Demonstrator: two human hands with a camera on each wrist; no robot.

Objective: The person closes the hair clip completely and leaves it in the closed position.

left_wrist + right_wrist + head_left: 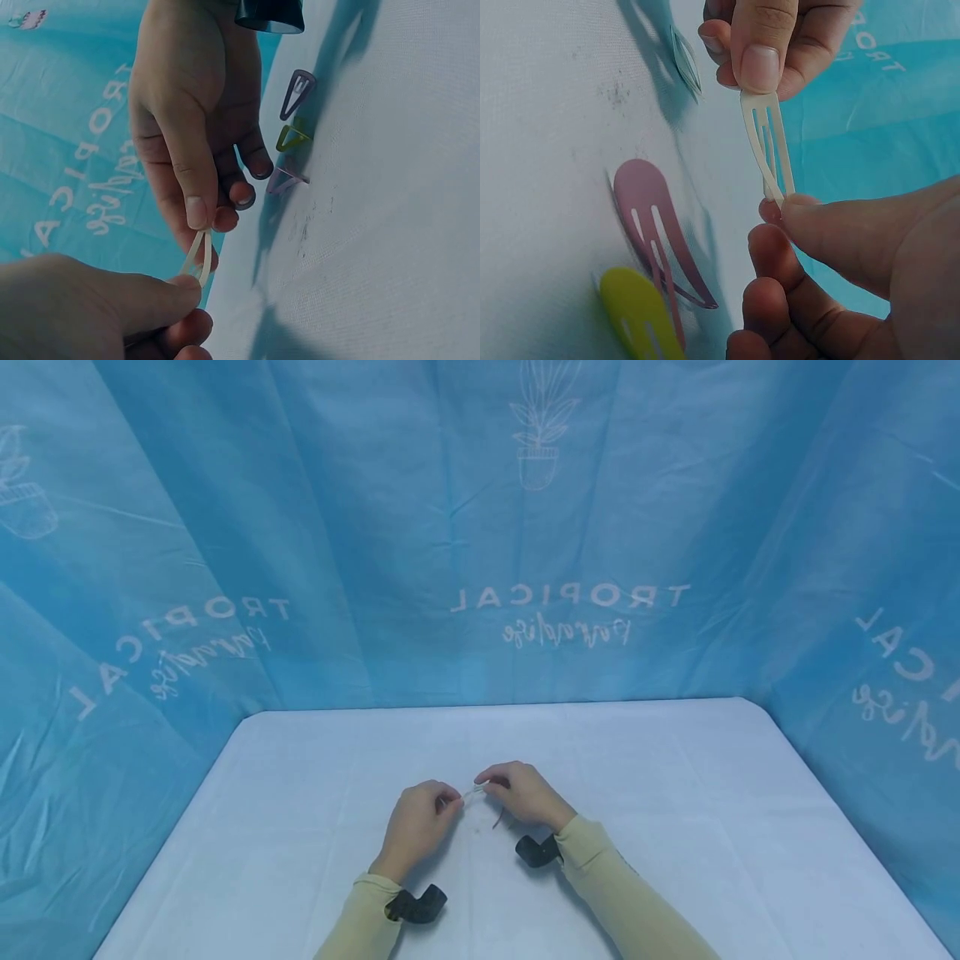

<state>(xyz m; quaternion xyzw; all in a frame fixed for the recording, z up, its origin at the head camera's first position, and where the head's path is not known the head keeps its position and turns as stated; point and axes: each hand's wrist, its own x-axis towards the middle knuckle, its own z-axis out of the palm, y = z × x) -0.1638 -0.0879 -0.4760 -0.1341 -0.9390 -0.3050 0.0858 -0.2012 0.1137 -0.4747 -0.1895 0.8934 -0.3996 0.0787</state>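
A cream snap hair clip is stretched between both hands, its inner tongue standing slightly apart from the frame. My left hand pinches the broad end between thumb and fingers. At the narrow end, my right hand pinches it with thumb and forefinger, the other fingers loosely bent. Below the hands on the cloth lie a mauve hair clip and a yellow-green hair clip, with a dark purple hair clip beyond them in the left wrist view. In the head view the right hand hides most of these.
A pale, thin-looking clip lies on the cloth near the left hand. White cloth covers the table. Blue printed curtains hang behind and along both sides. Each wrist carries a black camera mount.
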